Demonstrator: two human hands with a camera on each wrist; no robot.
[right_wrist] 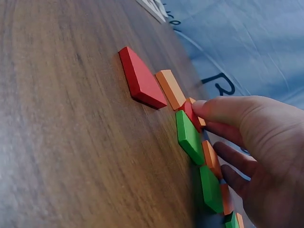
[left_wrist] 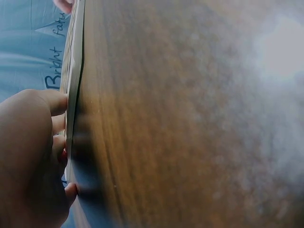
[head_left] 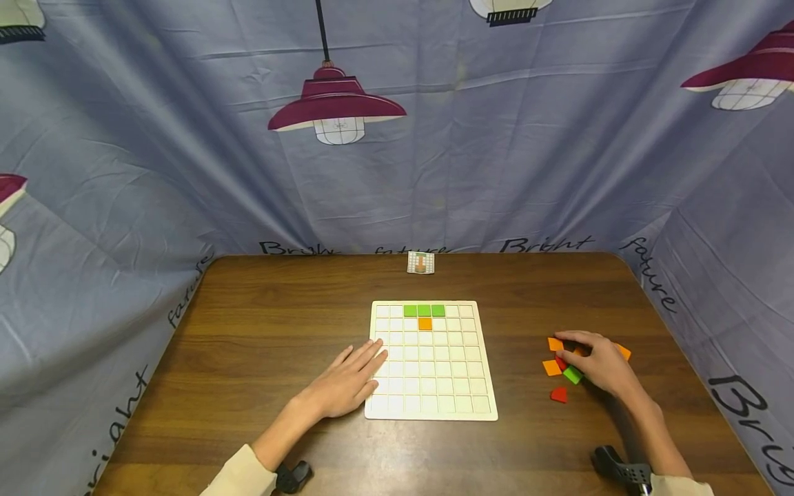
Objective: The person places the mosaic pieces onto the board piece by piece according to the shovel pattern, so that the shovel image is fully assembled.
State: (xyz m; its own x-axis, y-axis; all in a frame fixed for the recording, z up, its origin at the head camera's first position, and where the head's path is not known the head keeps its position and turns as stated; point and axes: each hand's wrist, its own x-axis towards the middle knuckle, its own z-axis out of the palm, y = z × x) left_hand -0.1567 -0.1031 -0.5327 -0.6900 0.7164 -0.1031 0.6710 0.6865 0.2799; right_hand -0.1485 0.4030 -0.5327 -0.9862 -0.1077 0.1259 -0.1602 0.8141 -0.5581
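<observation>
Your right hand [head_left: 598, 364]: grip narrow, thumb and index finger about a flat orange square tile [head_left: 555, 343] toward the right of the brown wood-grained tabletop [head_left: 279, 296]. Pinch closed? Cannot tell. In the wrist view your thumb overlaps a small red block [right_wrist: 189, 115] crowded against a thick green square tile [right_wrist: 189, 137]; a careless close may drag or lift these neighbours. Your left hand [head_left: 347, 381] rests, fingers extended, on the left edge of a white gridded board [head_left: 432, 404]; uneven pressure could skid it, jarring three green square tiles [head_left: 424, 311].
</observation>
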